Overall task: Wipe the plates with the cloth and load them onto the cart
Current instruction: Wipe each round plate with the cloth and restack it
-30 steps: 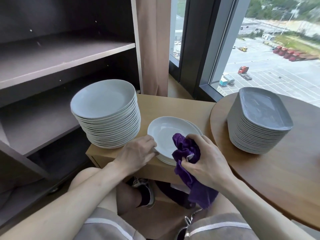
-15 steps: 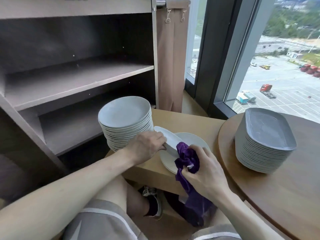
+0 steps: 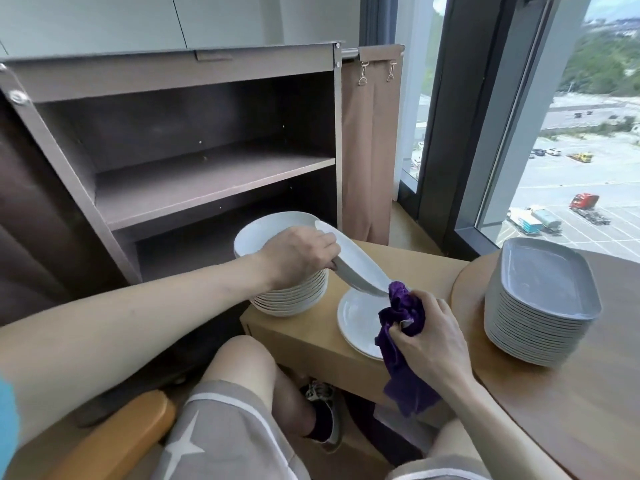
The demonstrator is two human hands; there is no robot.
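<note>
So the left hand was gripping one white plate, tilted, mid-frame. The right hand clutched the purple cloth right by its lower edge. Looked like the loading step to me, so next it needed swinging onto the cart shelf, upper left.

The raised plate is plain white, like the stack and the flat plate. The cloth is deep purple. The dishes are blue-grey. The cart is dark brown, the desk pale wood, the round table warmer brown. The shorts are grey with a white stripe and star. The curtain is tan.
</note>
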